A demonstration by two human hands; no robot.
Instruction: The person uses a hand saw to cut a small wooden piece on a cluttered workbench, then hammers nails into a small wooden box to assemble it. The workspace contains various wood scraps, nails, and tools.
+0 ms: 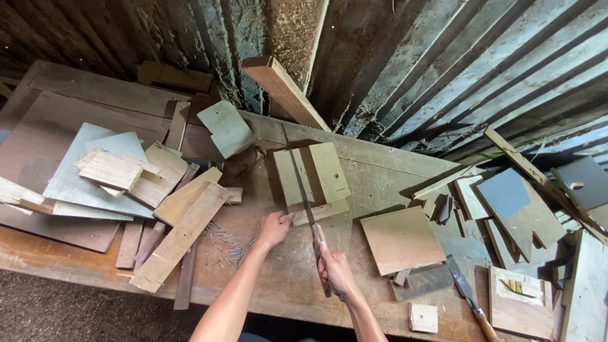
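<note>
We are gripping the wooden handle of a long narrow-bladed handsaw [308, 209] in our right hand [335, 272], fingers closed around it, while our left hand [273, 229] is pressing flat, fingers spread, against a small pale plywood box frame [311, 180] on the worn wooden workbench [278, 278]. The blade is lying across the frame. Loose steel nails [225, 244] are lying just left of our left hand, beside stacked plywood offcuts [126, 177].

The workbench [380, 171] was worn, scuffed wood, matt and stained. Plywood offcuts [401, 239] looked pale, dry and rough-edged. The handsaw [308, 209] had a dull metal blade. Small nails [223, 244] glinted grey. The corrugated wall [481, 69] was weathered, grimy sheet metal.
</note>
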